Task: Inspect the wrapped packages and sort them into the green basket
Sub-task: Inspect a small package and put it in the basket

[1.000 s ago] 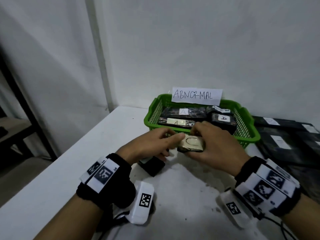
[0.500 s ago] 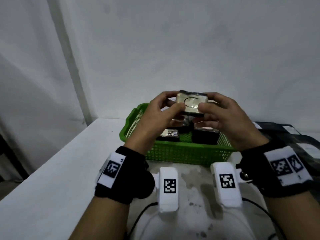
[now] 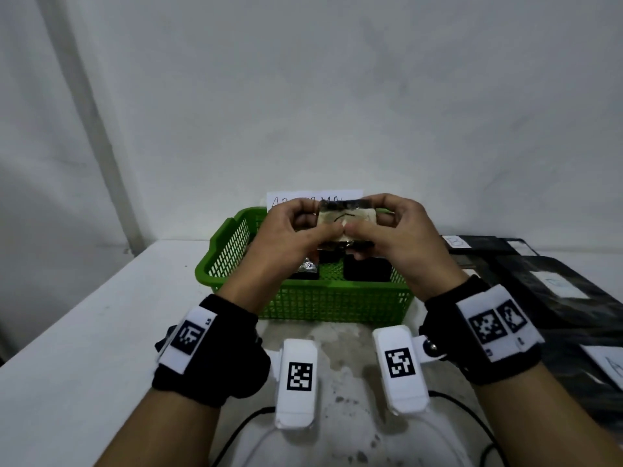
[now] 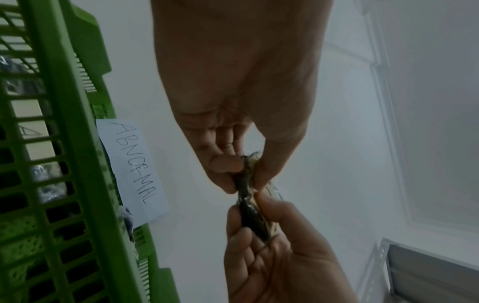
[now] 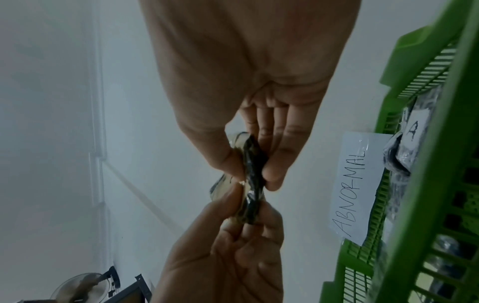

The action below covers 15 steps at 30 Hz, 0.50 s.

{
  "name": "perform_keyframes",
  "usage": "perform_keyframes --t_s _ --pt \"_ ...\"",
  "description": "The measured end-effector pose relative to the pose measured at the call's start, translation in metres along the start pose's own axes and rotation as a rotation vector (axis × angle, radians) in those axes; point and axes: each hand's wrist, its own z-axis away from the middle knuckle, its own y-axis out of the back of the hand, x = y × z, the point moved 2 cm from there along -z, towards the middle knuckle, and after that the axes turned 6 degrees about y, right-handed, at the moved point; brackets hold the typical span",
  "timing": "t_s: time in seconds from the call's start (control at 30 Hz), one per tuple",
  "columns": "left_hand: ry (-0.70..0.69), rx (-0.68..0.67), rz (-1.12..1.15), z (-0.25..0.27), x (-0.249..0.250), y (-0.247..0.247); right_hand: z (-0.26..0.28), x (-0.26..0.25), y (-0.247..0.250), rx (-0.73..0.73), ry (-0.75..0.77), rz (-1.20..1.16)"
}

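Being held above the green basket (image 3: 232, 261) is a small wrapped package (image 3: 347, 220), pinched from both ends. The left hand (image 3: 290, 241) is gripping the package's left end, thumb on the pale front face and fingers curled behind; the right hand (image 3: 401, 237) is gripping the right end in the same way, and the two thumbs are almost touching at the middle of the front. A dark curved mark is being shown on the pale face, while a black glossy edge is being seen along the top. In the left wrist view the package (image 4: 249, 205) is being seen edge-on between the left hand (image 4: 233, 102) above and the right hand (image 4: 279, 256) below. The basket is resting on the white tabletop (image 3: 84, 348) against the wall, and several dark wrapped packages (image 3: 367, 269) are lying inside it. A paper label (image 5: 355, 184) reading "ABNORMAL" is being displayed on the basket's far rim. Flat black packages with white labels (image 3: 553, 288) are lying on the tabletop to the right of the basket.
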Motion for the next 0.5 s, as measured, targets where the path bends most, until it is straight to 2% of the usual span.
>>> perform_keyframes --t_s 0.1,0.33,0.5 --pt "0.012 0.023 -0.014 -0.001 -0.002 -0.003 0.000 0.003 -0.001 0.037 -0.003 0.004" --pt "0.035 -0.016 0.042 0.004 0.009 -0.004 0.001 -0.006 0.004 -0.015 0.032 0.054" --pt "-0.099 -0.057 0.011 0.005 0.008 -0.001 0.002 -0.009 0.004 -0.091 -0.092 -0.053"
